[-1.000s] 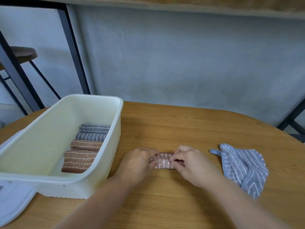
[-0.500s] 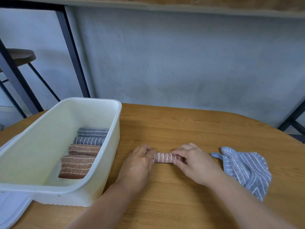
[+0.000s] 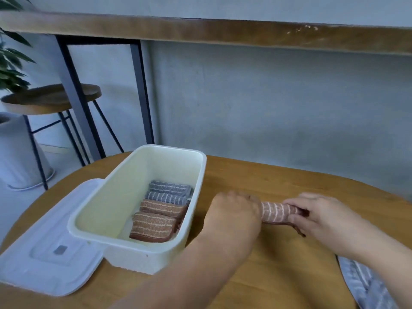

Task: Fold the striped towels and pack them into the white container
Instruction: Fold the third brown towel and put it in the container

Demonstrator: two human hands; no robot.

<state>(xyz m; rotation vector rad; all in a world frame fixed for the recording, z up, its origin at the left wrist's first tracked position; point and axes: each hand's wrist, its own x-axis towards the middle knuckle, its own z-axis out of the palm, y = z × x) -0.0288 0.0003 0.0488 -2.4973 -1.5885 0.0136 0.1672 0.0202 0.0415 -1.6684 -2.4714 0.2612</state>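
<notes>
Two hands work at the lower middle of the frame over a round wooden bench (image 3: 278,181). The left hand (image 3: 234,216) curls round the left end of one pink striped towel (image 3: 275,211), folded into a narrow bundle; the right hand (image 3: 316,216) pinches its right end between thumb and fingers. The bundle lies between the two hands, just right of the white container (image 3: 142,259); whether it touches the bench or is slightly lifted cannot be told.

The container stands open at the centre left of the frame. Inside it, four folded towels stand in one row along its right wall: two brown striped towels (image 3: 153,226) nearest the camera and two grey striped towels (image 3: 169,191) behind them, each touching the next.

One more grey-blue striped towel (image 3: 365,284), unfolded, lies on the bench at the lower right corner, partly cut off by the frame edge and partly hidden by the right forearm.

One white lid (image 3: 49,248) lies flat at the lower left, touching the container's left side. In the upper left stand one wooden stool (image 3: 51,98) and plant leaves (image 3: 11,61).
</notes>
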